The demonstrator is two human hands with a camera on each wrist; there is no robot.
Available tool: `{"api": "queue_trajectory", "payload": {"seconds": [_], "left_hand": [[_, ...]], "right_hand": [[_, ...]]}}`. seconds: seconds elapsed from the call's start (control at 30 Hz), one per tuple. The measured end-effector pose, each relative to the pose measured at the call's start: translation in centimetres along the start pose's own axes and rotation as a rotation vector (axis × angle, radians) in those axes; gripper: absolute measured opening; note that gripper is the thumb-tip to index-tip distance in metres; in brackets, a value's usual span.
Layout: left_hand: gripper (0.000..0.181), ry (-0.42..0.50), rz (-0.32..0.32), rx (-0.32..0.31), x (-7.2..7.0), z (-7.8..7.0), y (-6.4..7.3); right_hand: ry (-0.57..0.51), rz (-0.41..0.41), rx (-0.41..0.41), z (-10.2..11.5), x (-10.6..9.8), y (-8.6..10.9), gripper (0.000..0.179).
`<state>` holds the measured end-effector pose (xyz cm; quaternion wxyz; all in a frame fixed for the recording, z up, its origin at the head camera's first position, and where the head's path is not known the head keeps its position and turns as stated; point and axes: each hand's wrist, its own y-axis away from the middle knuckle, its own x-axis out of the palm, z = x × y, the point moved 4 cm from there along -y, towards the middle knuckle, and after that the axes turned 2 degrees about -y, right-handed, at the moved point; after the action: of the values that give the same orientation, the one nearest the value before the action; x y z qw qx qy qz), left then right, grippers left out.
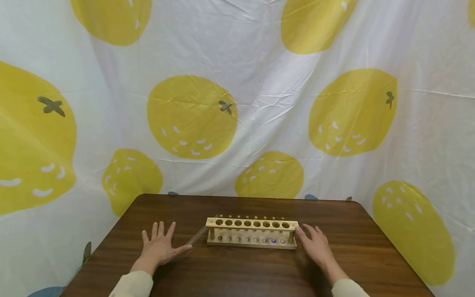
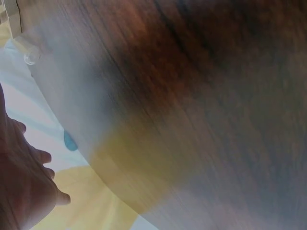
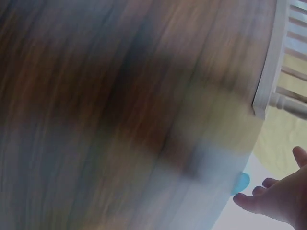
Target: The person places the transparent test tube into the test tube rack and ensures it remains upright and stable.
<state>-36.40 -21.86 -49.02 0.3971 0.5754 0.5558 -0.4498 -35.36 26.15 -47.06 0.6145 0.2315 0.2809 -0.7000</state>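
Note:
A light wooden test tube rack stands upright on the table, its top bar pierced by a row of several round holes. Clear glass test tubes lie slanted at the rack's left end; one rounded tube end shows in the left wrist view. My left hand is spread left of them, palm down, thumb tip close to their near end. At the rack's right end is my right hand, thumb and index right at the corner, fingers fairly straight. Neither hand holds anything.
The dark brown wooden table has rounded far corners. Behind and beside it hangs a white cloth printed with yellow lemons. A small blue spot shows in the rack's lower row.

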Motion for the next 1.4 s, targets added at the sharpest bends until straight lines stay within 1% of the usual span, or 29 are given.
{"api": "queue_trajectory", "payload": {"seconds": [0.1, 0.27, 0.6, 0.9, 1.0, 1.1, 1.27, 1.4], "left_hand": [[0.111, -0.008, 0.002, -0.003, 0.0, 0.0, 0.0], [0.110, -0.010, 0.006, -0.006, -0.1, -0.2, 0.0], [0.110, -0.013, 0.017, -0.001, 0.2, -0.6, -0.5], [0.110, -0.008, 0.009, 0.008, 0.0, -1.1, -0.9], [0.110, 0.004, 0.014, 0.002, -0.1, -1.2, -1.0], [0.107, 0.022, 0.008, 0.001, -0.2, -1.4, -1.2], [0.099, 0.053, -0.017, 0.020, -0.2, -1.9, -1.6], [0.089, 0.060, -0.036, 0.041, -0.2, -2.4, -2.0]], "right_hand": [[-0.113, -0.011, 0.012, 0.3, 0.2, -0.1, 0.071], [-0.288, -0.012, 0.076, 0.5, 0.7, -0.3, 0.066], [-0.416, -0.046, 0.138, 0.7, 1.6, -0.6, 0.057], [-0.568, -0.011, 0.174, 1.2, 1.9, -0.8, 0.055], [-0.596, -0.007, 0.188, 1.3, 2.0, -1.0, 0.055], [-0.601, -0.002, 0.187, 1.4, 2.1, -1.2, 0.054], [-0.581, 0.001, 0.193, 1.5, 1.8, -1.3, 0.054], [-0.554, 0.009, 0.202, 1.4, 1.8, -1.1, 0.055]]}}
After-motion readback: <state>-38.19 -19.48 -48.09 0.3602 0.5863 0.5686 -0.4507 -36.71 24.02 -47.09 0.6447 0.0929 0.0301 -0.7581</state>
